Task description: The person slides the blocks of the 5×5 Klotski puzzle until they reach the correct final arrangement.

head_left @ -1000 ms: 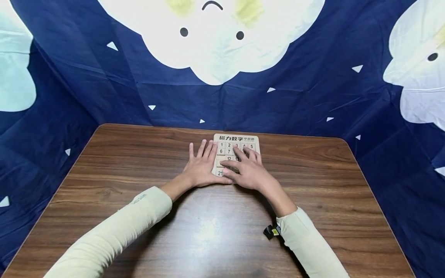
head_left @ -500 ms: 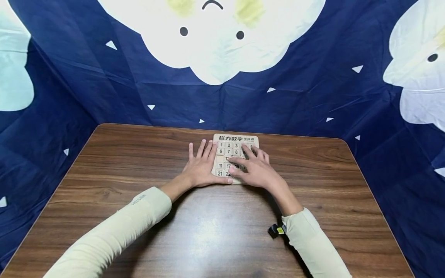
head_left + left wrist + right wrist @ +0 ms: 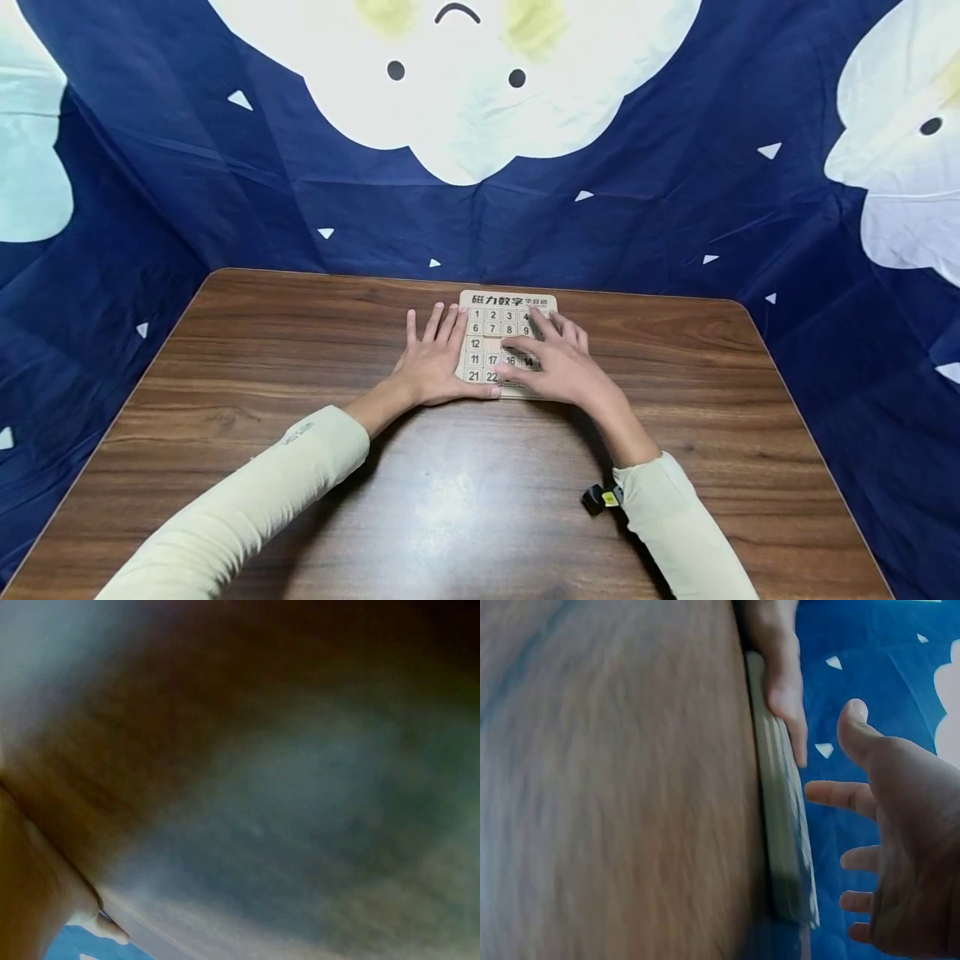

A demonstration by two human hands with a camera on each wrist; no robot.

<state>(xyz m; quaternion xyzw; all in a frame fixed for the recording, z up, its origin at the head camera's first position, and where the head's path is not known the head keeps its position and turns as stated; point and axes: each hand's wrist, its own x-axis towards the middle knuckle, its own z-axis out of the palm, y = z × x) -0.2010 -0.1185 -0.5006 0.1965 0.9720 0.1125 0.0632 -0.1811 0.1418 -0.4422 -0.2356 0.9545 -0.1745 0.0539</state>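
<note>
A pale number slide puzzle [image 3: 506,298] lies on the table, with numbered tiles in rows and Chinese lettering along its top. My left hand [image 3: 427,367] rests flat at the puzzle's left side, fingers spread, thumb along its front edge. Over the right part of the puzzle is my right hand [image 3: 564,364], its fingers spread and slightly bent, hiding several tiles. The index fingertip is at the third row, beside a gap right of tile 12 [image 3: 476,343]. In the right wrist view, the puzzle's side [image 3: 780,817] shows between both hands. The left wrist view is mostly blurred.
The brown wood-grain table [image 3: 450,500] extends around the puzzle, its far edge near a dark blue cloth [image 3: 480,225] with cloud prints. A small black wrist camera [image 3: 594,500] hangs at the right sleeve.
Tile 12 has slid left into the first column, so the gap now lies in the second. Earlier, tile 11 came into view below. My right hand shifted right; the left stayed put.
</note>
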